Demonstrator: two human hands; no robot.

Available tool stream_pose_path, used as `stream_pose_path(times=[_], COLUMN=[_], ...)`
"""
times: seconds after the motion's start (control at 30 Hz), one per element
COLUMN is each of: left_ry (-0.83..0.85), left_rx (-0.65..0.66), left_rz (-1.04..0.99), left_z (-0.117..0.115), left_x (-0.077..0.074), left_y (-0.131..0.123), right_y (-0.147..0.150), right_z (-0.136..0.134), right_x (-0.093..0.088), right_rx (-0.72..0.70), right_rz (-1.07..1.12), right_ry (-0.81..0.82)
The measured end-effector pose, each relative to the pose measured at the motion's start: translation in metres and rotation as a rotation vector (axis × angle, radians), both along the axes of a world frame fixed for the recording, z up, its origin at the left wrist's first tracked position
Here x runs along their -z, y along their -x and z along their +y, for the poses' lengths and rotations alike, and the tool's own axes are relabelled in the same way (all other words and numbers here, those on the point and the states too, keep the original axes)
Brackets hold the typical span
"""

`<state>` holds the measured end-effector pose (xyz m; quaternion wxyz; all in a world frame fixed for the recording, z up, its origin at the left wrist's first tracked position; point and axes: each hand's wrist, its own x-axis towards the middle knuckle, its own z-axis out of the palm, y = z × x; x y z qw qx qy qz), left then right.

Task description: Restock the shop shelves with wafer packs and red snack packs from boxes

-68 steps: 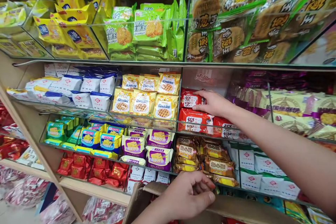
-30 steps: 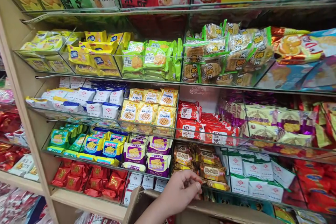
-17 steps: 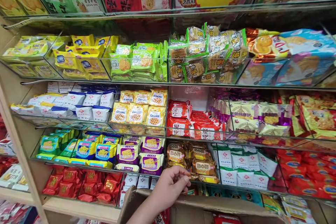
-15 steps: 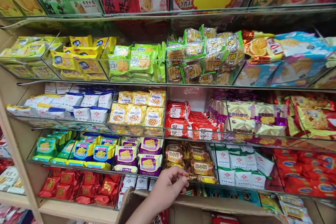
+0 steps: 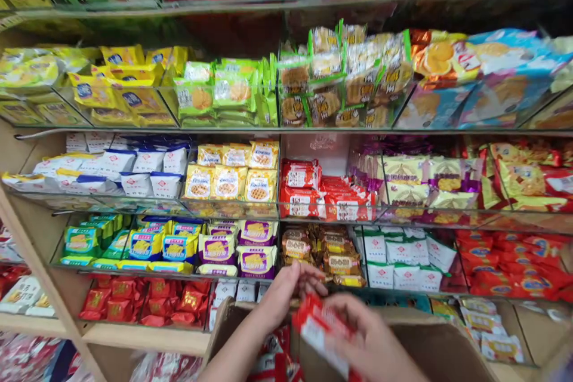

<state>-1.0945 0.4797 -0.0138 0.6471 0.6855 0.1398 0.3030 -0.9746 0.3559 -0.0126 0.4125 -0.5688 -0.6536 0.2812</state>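
My right hand is closed around red-and-white snack packets, held over an open cardboard box. Motion blurs them, and I cannot tell how many there are. Just left of them is my left hand, cupped with the fingers apart and no item visible in it. Its fingertips come close to the upper end of the packets; whether they touch is unclear. More red packets lie inside the box below my left forearm. Similar red-and-white packets sit in a shelf bin above my hands.
Clear-fronted shelf bins hold wrapped snacks. Brown packets lie right behind my hands, with purple packets to the left and white-green packets to the right. Yellow cookie packs fill a higher bin. A wooden shelf edge runs lower left.
My right hand has come into view from below with red packets. My left hand has shifted slightly up, its fingers now less curled. The camera view has tilted a little.
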Motion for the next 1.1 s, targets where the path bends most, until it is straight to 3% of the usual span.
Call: stream_pose_path(times=[0.1,0.23,0.47,0.67,0.77,0.87,0.97,1.1], left_ry=[-0.144,-0.049,-0.072,-0.069,-0.041,0.065,0.160,0.155], left_rx=[-0.082,-0.165,-0.248,-0.293,-0.273,-0.181,-0.072,-0.049], left_rz=[0.045,0.096,0.068,0.048,0.038,0.029,0.056,-0.037], left_z=[-0.001,-0.002,-0.002,-0.001,0.001,0.002,0.003,0.005], left_x=[-0.001,0.002,0.006,0.008,0.007,0.004,0.001,0.001], left_y=[-0.003,-0.010,-0.013,-0.011,-0.011,-0.011,-0.009,-0.005], right_y=[-0.013,-0.014,-0.012,-0.012,-0.014,-0.017,-0.020,-0.024], right_z=[0.020,0.034,0.028,0.023,0.021,0.019,0.018,0.019], right_x=[-0.001,0.014,0.026,0.026,0.031,0.036,0.040,0.041], right_rx=[0.188,0.286,0.506,0.359,0.452,0.539,0.437,0.308], right_rz=[0.264,0.478,0.358,0.465,0.326,0.039,-0.153,-0.117], right_ry=[-0.052,-0.101,-0.160,-0.153,-0.240,-0.477,-0.688,-0.686])
